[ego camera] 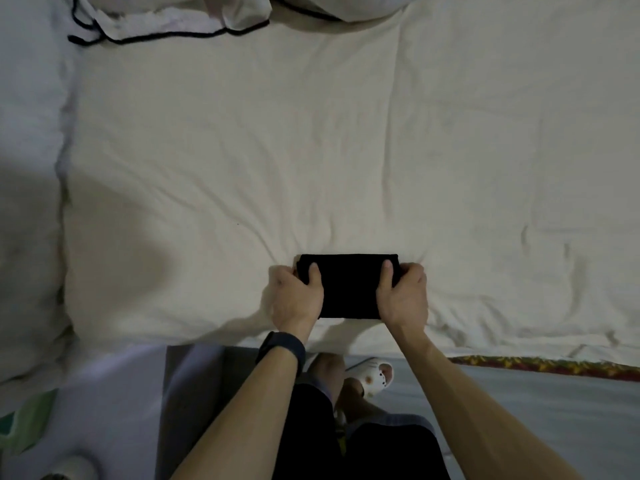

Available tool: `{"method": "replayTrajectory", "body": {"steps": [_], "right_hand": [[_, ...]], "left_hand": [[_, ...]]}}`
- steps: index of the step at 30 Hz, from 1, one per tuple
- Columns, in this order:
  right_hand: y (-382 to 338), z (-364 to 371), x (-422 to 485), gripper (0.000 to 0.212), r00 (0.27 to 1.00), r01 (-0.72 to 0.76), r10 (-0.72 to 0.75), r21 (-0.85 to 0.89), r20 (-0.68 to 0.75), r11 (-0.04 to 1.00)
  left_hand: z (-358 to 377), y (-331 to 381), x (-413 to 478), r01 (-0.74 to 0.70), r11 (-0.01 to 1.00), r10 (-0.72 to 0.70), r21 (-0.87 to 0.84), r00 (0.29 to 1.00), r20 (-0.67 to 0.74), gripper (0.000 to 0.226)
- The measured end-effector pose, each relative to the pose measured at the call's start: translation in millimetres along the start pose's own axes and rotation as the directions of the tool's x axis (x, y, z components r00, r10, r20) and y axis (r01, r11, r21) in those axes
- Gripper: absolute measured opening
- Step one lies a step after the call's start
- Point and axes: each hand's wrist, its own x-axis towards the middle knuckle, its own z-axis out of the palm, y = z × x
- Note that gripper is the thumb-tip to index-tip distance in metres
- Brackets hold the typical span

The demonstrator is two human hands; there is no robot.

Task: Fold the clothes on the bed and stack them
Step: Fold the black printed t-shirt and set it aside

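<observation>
I had the left hand (296, 296) and right hand (403, 294) each gripping one end of the folded black garment (349, 289), thumbs on top, near the front edge of the bed (311, 150), probably so the fold would hold together when lifted

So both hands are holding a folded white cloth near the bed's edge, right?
Not quite: the folded cloth is black, not white. The head view shows the left hand and right hand gripping its ends near the edge of the bed.
</observation>
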Motion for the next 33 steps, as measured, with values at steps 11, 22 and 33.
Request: {"method": "replayTrajectory", "body": {"steps": [11,22,33], "right_hand": [[16.6,-27.6,4.0,0.033,0.974,0.019,-0.063,0.198,0.217,0.98],[1.1,-232.5,-37.9,0.018,0.978,0.209,-0.185,0.479,-0.097,0.852],[-43.4,-528.2,-136.7,0.019,0.626,0.634,-0.188,0.353,-0.757,0.688]], "left_hand": [[-9.6,-8.3,-5.1,-0.146,0.928,0.238,-0.342,0.94,0.244,0.042],[-88.4,148.8,-133.2,-0.227,0.773,0.528,-0.593,0.747,0.403,0.032],[-195.5,381.8,-373.8,-0.857,0.293,0.951,-0.423,0.309,0.033,0.027]]}}
